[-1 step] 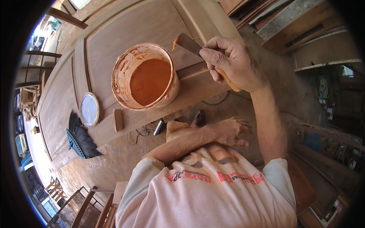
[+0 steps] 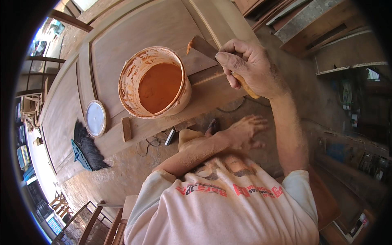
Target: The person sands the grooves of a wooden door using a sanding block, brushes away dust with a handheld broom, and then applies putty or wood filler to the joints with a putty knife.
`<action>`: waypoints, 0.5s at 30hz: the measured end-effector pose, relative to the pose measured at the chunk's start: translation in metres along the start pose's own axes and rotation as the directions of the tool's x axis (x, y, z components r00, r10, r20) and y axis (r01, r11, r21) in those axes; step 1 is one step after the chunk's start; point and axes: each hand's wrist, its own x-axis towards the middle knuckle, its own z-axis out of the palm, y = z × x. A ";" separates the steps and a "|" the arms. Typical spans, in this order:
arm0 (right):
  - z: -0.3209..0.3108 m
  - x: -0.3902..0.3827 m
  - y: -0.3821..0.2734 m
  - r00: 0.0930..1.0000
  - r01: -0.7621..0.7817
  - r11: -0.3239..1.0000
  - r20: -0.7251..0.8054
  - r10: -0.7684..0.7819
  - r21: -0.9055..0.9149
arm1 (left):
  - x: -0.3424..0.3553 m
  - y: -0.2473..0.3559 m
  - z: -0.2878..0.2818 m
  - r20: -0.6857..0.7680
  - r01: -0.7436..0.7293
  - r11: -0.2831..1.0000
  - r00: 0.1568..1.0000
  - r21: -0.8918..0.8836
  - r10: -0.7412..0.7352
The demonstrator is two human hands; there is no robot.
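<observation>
My right hand (image 2: 253, 67) is wrapped round the wooden handle of a putty knife (image 2: 204, 50), held above the edge of a wooden panelled door (image 2: 147, 24). A dab of orange-brown paste clings to one corner of its blade. To the left of the blade stands a round bucket (image 2: 185, 87), smeared inside, with orange-brown filler (image 2: 161, 87) in it. My left forearm crosses in front of my shirt. Empty, with fingers spread and a little blurred, my left hand (image 2: 247, 132) hovers below the right one, apart from the door.
On the door lie a white round lid (image 2: 96, 118), a small wood block (image 2: 126, 129) and a teal brush head with black bristles (image 2: 87, 151). A cable (image 2: 149, 147) runs on the floor beneath. Boards (image 2: 314, 24) are stacked at the far right.
My left hand has risen slightly and its fingers have spread more. The right hand with the putty knife stays almost in place.
</observation>
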 end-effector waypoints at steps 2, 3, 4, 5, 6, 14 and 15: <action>-0.012 -0.014 0.005 0.999 0.009 1.000 -0.046 -0.009 -0.007 | -0.002 -0.017 -0.023 -0.361 0.333 0.928 0.897 0.166 -0.257; -0.019 -0.021 0.006 0.997 0.021 1.000 -0.067 -0.022 -0.014 | 0.000 -0.020 -0.037 -0.521 0.543 0.805 0.771 0.239 -0.366; -0.022 -0.025 0.008 0.996 0.000 1.000 -0.089 0.000 -0.001 | 0.002 -0.034 -0.045 -0.640 0.617 0.755 0.676 0.221 -0.366; -0.025 -0.029 0.013 0.994 -0.020 1.000 -0.110 0.021 0.012 | 0.002 -0.046 -0.047 -0.745 0.685 0.704 0.567 0.189 -0.352; -0.028 -0.033 0.018 0.990 -0.044 0.999 -0.134 0.047 0.027 | 0.002 -0.051 -0.040 -0.708 0.639 0.730 0.631 0.244 -0.316; -0.034 -0.046 0.014 0.967 -0.026 0.999 -0.253 0.035 0.041 | -0.006 -0.028 -0.007 -0.092 -0.079 0.992 0.992 0.098 0.088; -0.036 -0.049 0.017 0.964 -0.025 0.998 -0.264 0.038 0.051 | -0.007 -0.030 -0.021 -0.269 0.085 0.992 0.961 0.092 -0.057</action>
